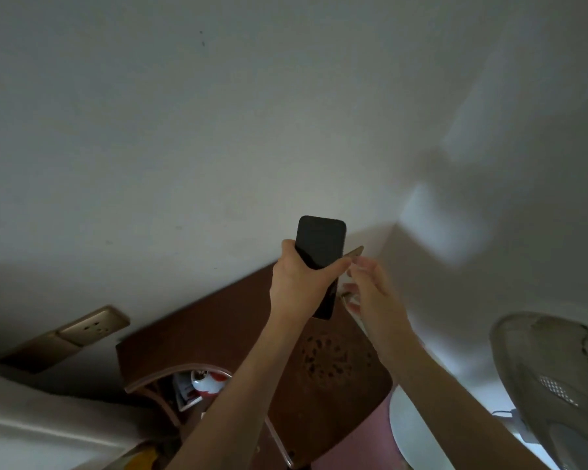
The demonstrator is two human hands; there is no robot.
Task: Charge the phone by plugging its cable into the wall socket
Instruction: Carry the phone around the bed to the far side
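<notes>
Both my forearms are bare right down to the wrists. My left grip (297, 283) and right grip (374, 293) wear no gloves.

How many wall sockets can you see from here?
2. One gold socket plate is on the wall at lower left, beside the brown table. Another shows edge-on behind the phone, by the right hand. Others may be hidden.

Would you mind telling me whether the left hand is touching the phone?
Touching. The head view shows the left hand wrapped around the lower half of the dark phone, fingers curled over its right edge, holding it up in front of the wall.
</notes>
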